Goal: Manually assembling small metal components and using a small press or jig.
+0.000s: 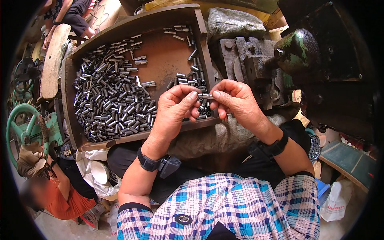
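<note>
The left hand (179,102) and right hand (237,100) pinch opposite ends of a small metal tube (206,96), thumbs closed against fingertips, above the wooden tray (156,60), probably because 2 grips steady so slim a piece; whether it is 1 part or 2 is unclear. Raised walls (205,52) keep loose tubes (116,102) gathered.
</note>
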`<state>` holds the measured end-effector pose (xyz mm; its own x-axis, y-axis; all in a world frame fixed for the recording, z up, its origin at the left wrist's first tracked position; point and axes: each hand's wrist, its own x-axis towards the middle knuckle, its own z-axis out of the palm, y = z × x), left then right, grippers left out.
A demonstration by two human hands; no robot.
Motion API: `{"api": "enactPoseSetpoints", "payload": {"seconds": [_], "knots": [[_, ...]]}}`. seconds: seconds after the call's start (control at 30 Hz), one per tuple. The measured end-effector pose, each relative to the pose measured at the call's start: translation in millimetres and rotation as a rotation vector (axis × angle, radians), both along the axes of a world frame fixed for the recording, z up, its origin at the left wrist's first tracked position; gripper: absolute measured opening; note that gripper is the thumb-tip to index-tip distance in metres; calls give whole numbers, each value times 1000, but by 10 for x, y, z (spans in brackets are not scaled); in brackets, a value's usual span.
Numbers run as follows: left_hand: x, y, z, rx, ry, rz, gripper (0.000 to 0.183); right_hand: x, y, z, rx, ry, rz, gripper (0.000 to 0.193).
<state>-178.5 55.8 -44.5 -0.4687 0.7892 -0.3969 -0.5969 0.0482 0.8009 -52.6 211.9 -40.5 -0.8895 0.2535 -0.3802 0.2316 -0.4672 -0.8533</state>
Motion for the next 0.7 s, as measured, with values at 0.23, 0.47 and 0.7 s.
{"api": "enactPoseSetpoints", "payload": {"seconds": [0.23,0.47,0.7], "knots": [[41,-25,38,35,55,-33,19,32,14,-55,-233,64,-24,15],[105,-34,57,78,14,-23,18,53,19,26,-305,49,-26,13],[161,-32,56,89,33,15,18,71,-82,131,-118,71,-61,13]]}}
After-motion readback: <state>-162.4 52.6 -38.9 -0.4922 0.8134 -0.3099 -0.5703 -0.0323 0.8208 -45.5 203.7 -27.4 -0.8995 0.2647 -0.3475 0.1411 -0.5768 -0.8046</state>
